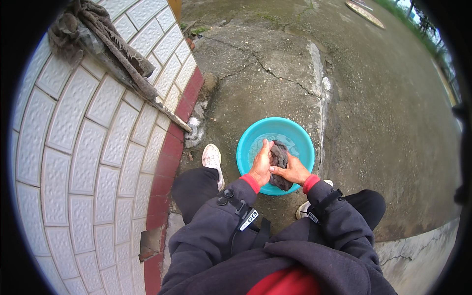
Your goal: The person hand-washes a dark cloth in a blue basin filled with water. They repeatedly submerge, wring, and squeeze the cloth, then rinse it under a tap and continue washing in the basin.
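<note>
Between my feet on the concrete stands a turquoise plastic basin (pixel 244 137) with water in it. Over the water I hold a wet, bunched dark grey-brown cloth (pixel 280 156). My left hand (pixel 261 164) presses against the cloth's left side, its thumb pointing up. From the right, my right hand (pixel 293 169) grips the cloth, with the thumb laid across its lower part. The fingers of both hands are partly hidden behind the cloth. Its lower end hangs down near the basin's near rim.
At the left rises a white-tiled wall (pixel 83 155) with a red tile base. A stick (pixel 173 117) leans on it, draped with ragged grey cloth (pixel 110 44). My white shoes flank the basin, the left (pixel 211 156) nearer the wall. Cracked concrete (pixel 258 81) lies beyond; a round flat object (pixel 365 14) is far right.
</note>
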Action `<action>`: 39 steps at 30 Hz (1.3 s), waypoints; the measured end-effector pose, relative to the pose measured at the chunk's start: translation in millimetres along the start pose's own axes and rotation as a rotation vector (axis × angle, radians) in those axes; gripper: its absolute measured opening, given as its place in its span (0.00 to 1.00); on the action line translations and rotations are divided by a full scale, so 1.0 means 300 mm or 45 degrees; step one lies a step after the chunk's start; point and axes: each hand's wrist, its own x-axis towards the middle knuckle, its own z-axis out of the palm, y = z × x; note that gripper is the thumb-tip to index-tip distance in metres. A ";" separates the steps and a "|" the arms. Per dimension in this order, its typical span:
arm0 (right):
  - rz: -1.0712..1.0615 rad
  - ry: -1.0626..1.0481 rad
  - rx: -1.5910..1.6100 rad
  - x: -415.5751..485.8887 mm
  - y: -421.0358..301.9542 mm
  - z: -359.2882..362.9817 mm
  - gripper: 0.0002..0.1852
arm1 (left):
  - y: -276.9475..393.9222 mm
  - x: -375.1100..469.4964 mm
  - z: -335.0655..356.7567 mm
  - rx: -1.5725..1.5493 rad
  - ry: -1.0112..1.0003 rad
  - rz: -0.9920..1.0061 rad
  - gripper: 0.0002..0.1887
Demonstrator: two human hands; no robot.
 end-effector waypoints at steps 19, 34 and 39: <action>0.278 0.097 0.824 -0.017 -0.073 -0.058 0.23 | 0.055 0.015 -0.040 -0.202 0.115 0.104 0.21; -0.065 0.503 -0.303 0.037 -0.061 0.059 0.12 | -0.071 0.041 -0.041 0.012 0.224 0.172 0.14; -0.206 0.499 -0.286 0.031 -0.025 0.087 0.12 | -0.060 0.056 -0.080 -0.012 0.207 0.122 0.13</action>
